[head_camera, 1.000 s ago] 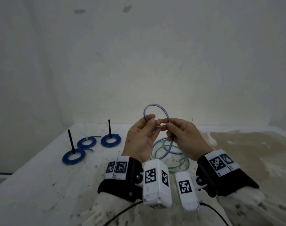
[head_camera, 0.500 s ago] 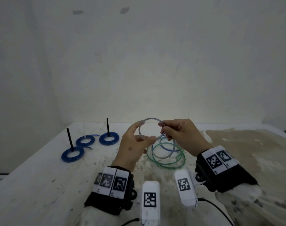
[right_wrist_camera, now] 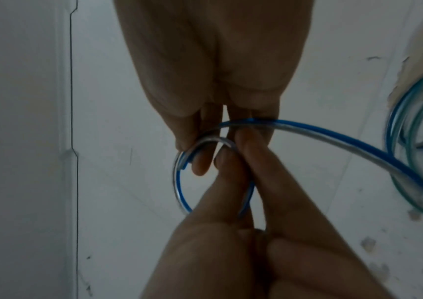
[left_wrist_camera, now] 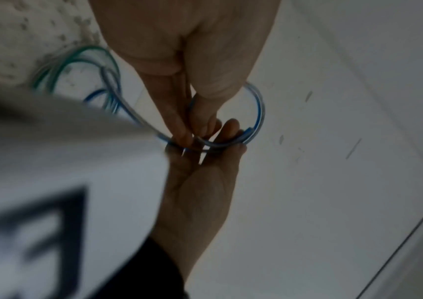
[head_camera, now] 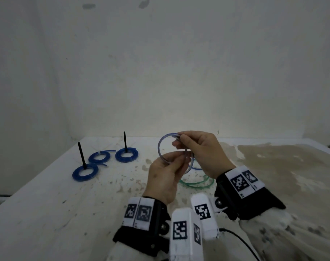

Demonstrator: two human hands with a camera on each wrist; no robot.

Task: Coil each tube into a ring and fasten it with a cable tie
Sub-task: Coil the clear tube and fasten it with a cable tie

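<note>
A clear tube with a blue stripe [head_camera: 160, 147] is bent into one small loop held above the table, and its tail runs down to loose turns [head_camera: 195, 167] on the table. My left hand [head_camera: 171, 159] pinches the bottom of the loop. My right hand [head_camera: 179, 139] pinches the top, where the turns overlap. In the right wrist view the tube [right_wrist_camera: 333, 139] runs past my right hand [right_wrist_camera: 233, 155] and the left hand [right_wrist_camera: 200, 161], with its cut end [right_wrist_camera: 183, 164] lying against the loop. The left wrist view shows the loop [left_wrist_camera: 259, 107] between both hands.
A green tube [head_camera: 196, 182] lies in loose turns on the table under my right wrist. At the far left lie three coiled blue rings [head_camera: 85, 173], [head_camera: 99, 157], [head_camera: 126, 155]; two carry upright black cable ties [head_camera: 81, 155], [head_camera: 125, 141]. The table's right part [head_camera: 283, 166] is stained brown.
The loop has turned in my hands. My right hand moved up to the loop's top, and my left hand shifted down to its bottom. The loop sits lower than one second ago.
</note>
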